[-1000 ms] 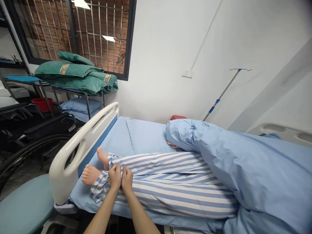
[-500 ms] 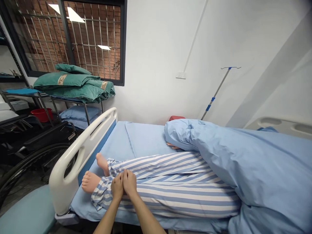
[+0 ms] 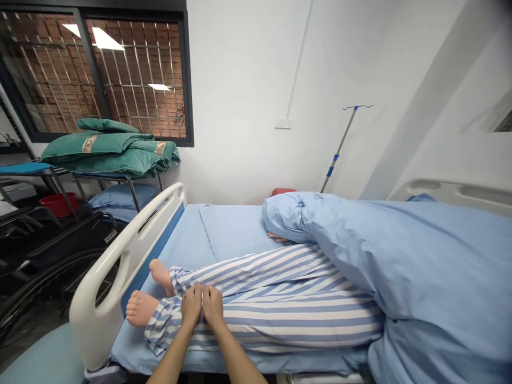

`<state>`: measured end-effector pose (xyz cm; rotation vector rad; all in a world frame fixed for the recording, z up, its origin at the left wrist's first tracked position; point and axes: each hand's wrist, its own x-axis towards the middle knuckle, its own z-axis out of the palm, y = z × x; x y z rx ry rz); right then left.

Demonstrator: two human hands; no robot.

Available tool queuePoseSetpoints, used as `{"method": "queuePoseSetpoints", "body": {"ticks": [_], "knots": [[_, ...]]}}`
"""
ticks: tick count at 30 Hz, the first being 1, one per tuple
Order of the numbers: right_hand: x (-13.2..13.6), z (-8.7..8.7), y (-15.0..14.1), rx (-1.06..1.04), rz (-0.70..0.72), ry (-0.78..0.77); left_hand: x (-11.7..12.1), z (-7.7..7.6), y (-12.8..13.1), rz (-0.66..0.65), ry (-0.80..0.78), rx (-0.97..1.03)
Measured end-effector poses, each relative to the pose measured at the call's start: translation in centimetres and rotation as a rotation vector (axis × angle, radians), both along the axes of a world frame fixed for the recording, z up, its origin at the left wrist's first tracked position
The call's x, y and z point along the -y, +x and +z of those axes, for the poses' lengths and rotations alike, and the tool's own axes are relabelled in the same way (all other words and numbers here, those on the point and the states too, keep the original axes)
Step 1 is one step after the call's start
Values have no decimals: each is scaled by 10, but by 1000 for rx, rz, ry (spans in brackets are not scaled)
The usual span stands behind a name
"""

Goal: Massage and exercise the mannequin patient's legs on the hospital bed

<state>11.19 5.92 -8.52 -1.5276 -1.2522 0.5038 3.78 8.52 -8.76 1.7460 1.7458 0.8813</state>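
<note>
My left hand point(image 3: 191, 306) and my right hand point(image 3: 213, 308) are closed like fists, side by side with a narrow gap between them. Both are over the lower legs of a figure in blue-and-white striped trousers point(image 3: 288, 314). Nothing shows sticking out of either hand, and the undersides of the fingers are hidden. Whether they touch the cloth I cannot tell. To their left are two bare feet point(image 3: 142, 308), which look like a manikin's. A light blue quilt point(image 3: 392, 250) covers the figure's upper part, and some fingers point(image 3: 277, 237) show from under its edge.
A white bed end board point(image 3: 90, 298) stands past the feet, with a wheelchair point(image 3: 72, 256) beyond it. Green folded bedding point(image 3: 116, 152) is piled on a rack under the window. An IV pole point(image 3: 336, 154) rises behind the bed. A pale green round surface point(image 3: 44, 357) is at lower left.
My hands have moved slightly apart, from pressed together to a small gap, still closed over the lower legs. The view has shifted a little to the right.
</note>
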Motion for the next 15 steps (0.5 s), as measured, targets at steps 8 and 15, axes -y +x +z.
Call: {"method": "queuePoseSetpoints", "body": {"ticks": [8,15], "knots": [[-6,-3,9,-237,-28,41,2,15,27,42,107,246],[-6,-3,8,-288,-53,11,9,-16,23,-27,66,13]]}}
